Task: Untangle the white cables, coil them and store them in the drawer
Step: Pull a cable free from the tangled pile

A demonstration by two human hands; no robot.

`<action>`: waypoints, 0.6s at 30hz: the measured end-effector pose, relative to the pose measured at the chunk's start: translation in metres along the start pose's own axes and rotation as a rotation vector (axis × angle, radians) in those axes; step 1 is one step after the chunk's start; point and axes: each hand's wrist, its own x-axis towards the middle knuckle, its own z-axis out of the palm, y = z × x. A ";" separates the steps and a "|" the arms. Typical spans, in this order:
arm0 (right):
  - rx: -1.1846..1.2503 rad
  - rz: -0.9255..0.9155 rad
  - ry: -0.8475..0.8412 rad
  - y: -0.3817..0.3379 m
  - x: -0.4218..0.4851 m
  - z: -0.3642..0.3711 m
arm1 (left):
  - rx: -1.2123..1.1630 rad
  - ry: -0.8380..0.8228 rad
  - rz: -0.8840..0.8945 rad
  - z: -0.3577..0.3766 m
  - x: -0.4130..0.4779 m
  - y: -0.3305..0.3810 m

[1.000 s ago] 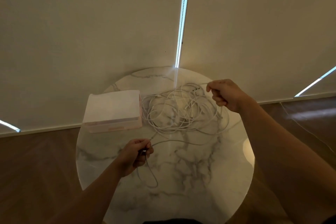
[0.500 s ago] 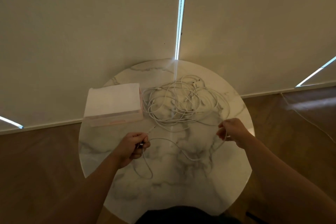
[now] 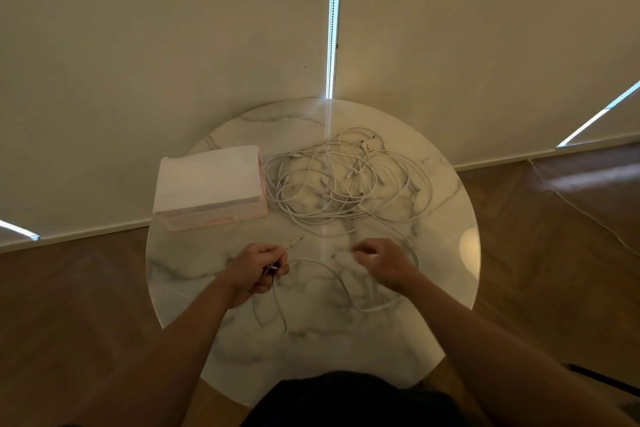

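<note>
Cables and hands: I saw the tangle of white cables (image 3: 346,180) lying on the far half of the round marble surface (image 3: 311,350), beyond both hands and apart from each.
Left hand: the left hand (image 3: 258,270) was curled around one cable end, with a dark plug showing between its fingers. A narrow loop (image 3: 273,312) trailed from it towards me on the surface.
Loose strand: a loose strand (image 3: 322,265) ran rightward from the left hand, curving across the marble towards the right hand.
Right hand: the right hand (image 3: 384,262) had its fingers curled and was blurred. I could not tell whether it pinched the strand or held nothing.
Cable look: the cables were thin and white, lying in many overlapping loops, uncoiled. Several small metal-tipped plugs showed near the middle and the far edge of the heap.
Drawer: the pale pink drawer box (image 3: 207,184) with a white top sat just left of the tangle, and the nearest loops reached its side.
Around: cream blinds (image 3: 173,45) hung behind, there was wood floor (image 3: 554,288) on both sides, and a thin cord (image 3: 588,218) lay on the floor at right.
</note>
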 end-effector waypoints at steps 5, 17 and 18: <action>0.282 -0.066 -0.475 -0.048 -0.014 0.023 | -0.012 0.070 0.048 -0.014 -0.004 0.007; -0.501 0.327 -0.781 0.043 -0.029 0.006 | 0.248 0.547 0.169 -0.060 0.023 0.015; -0.552 0.379 -0.806 0.050 -0.033 0.004 | 0.321 0.580 0.182 -0.064 0.023 0.018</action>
